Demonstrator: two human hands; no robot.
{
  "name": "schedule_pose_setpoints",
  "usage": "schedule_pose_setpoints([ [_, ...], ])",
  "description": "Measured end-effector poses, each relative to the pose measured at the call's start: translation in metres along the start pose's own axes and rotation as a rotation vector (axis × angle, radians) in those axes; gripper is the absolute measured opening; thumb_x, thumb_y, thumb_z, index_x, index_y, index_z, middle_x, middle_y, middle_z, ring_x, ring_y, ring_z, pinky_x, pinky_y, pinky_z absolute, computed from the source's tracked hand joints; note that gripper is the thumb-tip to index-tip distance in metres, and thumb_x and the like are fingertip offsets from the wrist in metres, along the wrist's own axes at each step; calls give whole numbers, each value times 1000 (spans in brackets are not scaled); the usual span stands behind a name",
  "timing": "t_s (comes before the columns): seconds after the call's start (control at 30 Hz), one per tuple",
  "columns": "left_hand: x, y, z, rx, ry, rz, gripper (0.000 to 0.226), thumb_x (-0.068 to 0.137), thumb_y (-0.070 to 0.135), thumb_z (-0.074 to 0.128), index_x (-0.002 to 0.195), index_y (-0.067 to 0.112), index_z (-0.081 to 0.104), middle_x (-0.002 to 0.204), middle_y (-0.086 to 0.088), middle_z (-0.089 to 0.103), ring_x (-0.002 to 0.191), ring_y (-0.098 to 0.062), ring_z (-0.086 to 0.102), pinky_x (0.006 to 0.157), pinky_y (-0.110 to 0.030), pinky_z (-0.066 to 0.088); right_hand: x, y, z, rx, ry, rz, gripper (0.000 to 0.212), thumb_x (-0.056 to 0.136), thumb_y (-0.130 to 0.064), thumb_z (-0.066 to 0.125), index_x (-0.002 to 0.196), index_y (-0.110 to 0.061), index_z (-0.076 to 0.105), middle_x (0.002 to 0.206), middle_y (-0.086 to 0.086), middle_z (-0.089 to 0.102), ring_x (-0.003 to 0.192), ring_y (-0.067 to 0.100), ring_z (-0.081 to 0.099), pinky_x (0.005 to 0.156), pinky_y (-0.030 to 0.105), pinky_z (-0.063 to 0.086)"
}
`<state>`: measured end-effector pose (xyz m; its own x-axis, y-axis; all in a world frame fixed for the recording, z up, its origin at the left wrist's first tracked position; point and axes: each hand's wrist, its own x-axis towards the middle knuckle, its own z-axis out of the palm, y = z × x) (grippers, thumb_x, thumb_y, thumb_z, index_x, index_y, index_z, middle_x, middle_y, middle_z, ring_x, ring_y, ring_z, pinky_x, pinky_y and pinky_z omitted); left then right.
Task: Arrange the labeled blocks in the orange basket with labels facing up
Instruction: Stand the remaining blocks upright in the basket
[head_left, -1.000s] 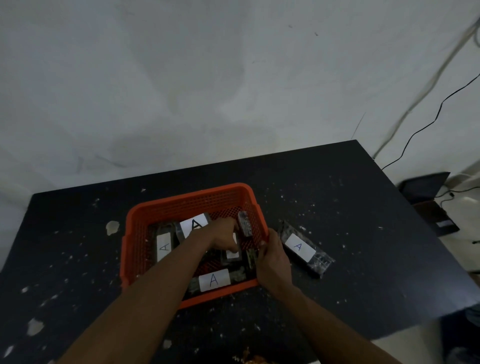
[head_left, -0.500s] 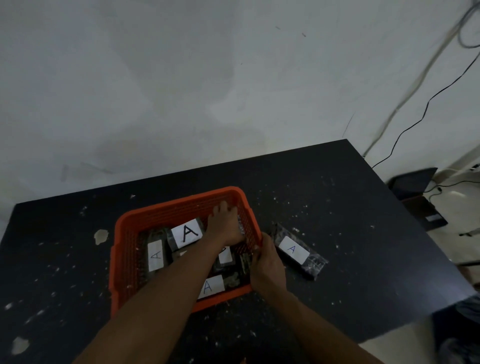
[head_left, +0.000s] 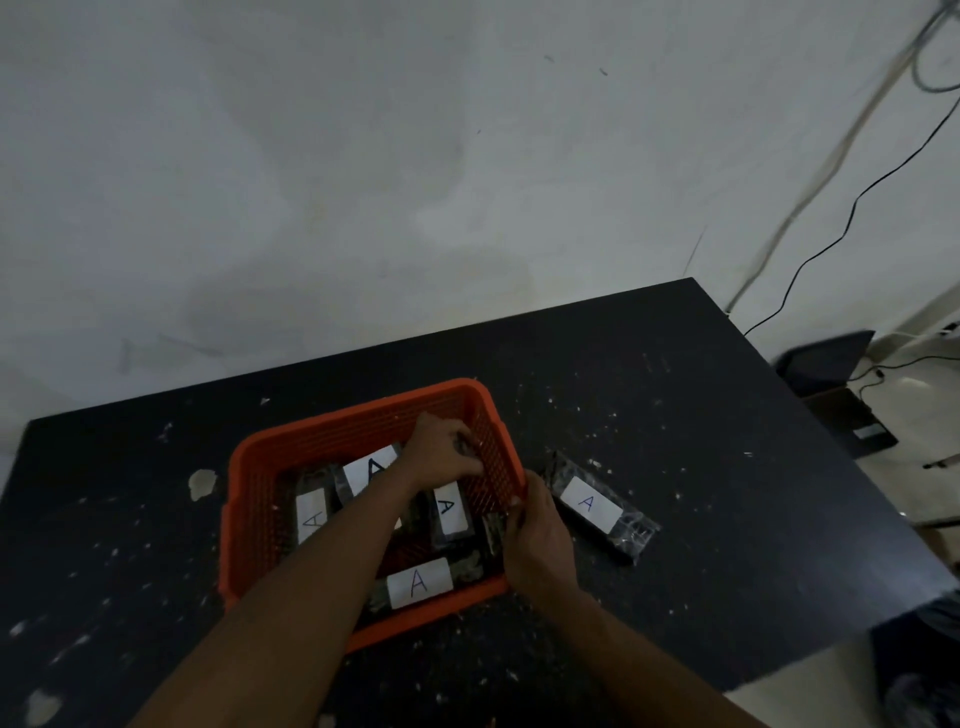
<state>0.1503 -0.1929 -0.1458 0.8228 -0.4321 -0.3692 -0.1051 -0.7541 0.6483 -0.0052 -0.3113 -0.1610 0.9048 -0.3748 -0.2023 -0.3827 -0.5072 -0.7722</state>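
Observation:
The orange basket (head_left: 249, 499) sits on the black table. Inside it lie several dark blocks with white "A" labels facing up: one at the left (head_left: 310, 517), one at the back (head_left: 363, 467), one in the middle right (head_left: 451, 512) and one at the front (head_left: 418, 583). My left hand (head_left: 441, 452) is in the basket's back right corner, fingers closed on a dark block (head_left: 464, 445) that is mostly hidden. My right hand (head_left: 535, 540) grips the basket's right rim. Another labeled block (head_left: 592, 504) lies on the table just right of the basket.
The black table (head_left: 701, 467) is speckled with pale chips and ends close on the right and near sides. A white wall stands behind it. Cables and dark boxes (head_left: 831, 364) are on the floor at the right.
My left hand has moved from the basket's middle to its back right corner. That uncovered the middle-right labeled block. My right hand stays on the rim.

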Motion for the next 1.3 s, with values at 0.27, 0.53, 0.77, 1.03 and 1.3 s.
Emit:
schedule_pose_setpoints([
  [0.27, -17, 3, -9, -462, 95, -119, 46, 71, 24, 86, 102, 26, 52, 108, 1, 58, 92, -11, 62, 63, -22, 50, 0, 1, 1, -18, 8, -21, 31, 102, -30, 32, 133, -31, 35, 114, -7, 58, 94, 11, 61, 80, 42, 57],
  [0.53, -30, 9, -13, -825, 72, -188, 38, 106, 31, 37, 107, 5, 63, 93, -21, 73, 78, -29, 71, 69, -34, 58, 0, 1, -1, -9, 16, -34, 28, 102, -30, 34, 130, -31, 38, 108, -11, 56, 93, 8, 60, 81, 39, 55],
  [0.77, -38, 0, -15, -784, 112, -157, 34, 105, 29, 39, 109, 4, 62, 97, -21, 72, 79, -26, 70, 71, -34, 57, 0, 3, 0, 11, 16, -46, 25, 101, -31, 34, 125, -36, 38, 98, -17, 55, 85, 2, 59, 74, 34, 55],
  [1.03, -40, 3, -20, -618, 185, -115, 27, 104, 29, 43, 116, 10, 59, 98, -7, 70, 76, -16, 68, 63, -24, 55, 0, 2, -1, 3, -4, -39, 30, 101, -33, 33, 130, -34, 36, 107, -11, 58, 87, 4, 60, 77, 38, 57],
  [1.3, -15, 1, -21, -180, 199, -54, 33, 96, 31, 59, 125, 14, 56, 122, -4, 61, 111, -20, 58, 94, -36, 48, -1, 0, 0, -11, 2, -36, 29, 101, -33, 32, 130, -32, 36, 109, -8, 58, 89, 8, 61, 77, 39, 57],
])
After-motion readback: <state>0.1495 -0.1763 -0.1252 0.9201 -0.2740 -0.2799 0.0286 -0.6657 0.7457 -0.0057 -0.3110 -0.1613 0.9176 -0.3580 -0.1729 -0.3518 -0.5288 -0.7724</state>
